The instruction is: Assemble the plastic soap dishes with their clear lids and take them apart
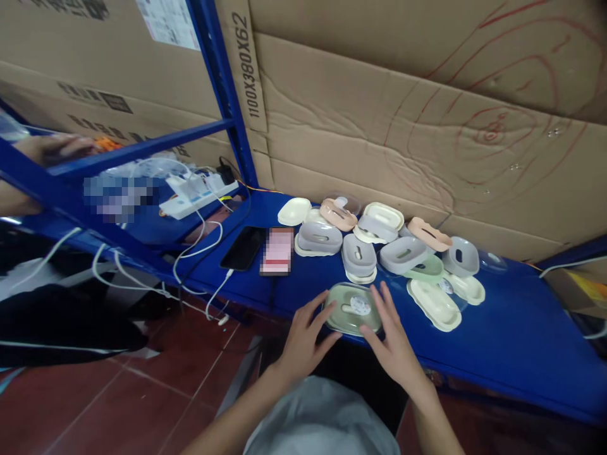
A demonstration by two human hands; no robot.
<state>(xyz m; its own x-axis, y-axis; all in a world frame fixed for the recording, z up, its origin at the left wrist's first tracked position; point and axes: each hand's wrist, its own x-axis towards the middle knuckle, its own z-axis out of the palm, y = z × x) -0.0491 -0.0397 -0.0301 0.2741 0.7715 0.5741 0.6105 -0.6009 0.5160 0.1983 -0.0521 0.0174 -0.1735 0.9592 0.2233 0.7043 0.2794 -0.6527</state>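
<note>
A green soap dish (341, 321) under a clear lid, with a round white sticker (361, 306), lies flat at the table's front edge. My left hand (305, 341) is at its left side, fingers spread and fingertips at the rim. On the other side is my right hand (391, 338), fingers stretched apart, its thumb at the front right corner. Neither hand is closed around the dish. Just behind it are a grey soap dish (359, 256) and another grey dish (320, 239). A cream tray (434, 304) lies to the right.
More dish parts lie toward the back, including a peach piece (429, 234) and a grey dish (461, 256). Two phones, a black one (243, 248) and one with a lit screen (277, 251), lie left. Beyond the blue frame (232, 95) are a power strip (196, 196) and another person's hand (66, 145).
</note>
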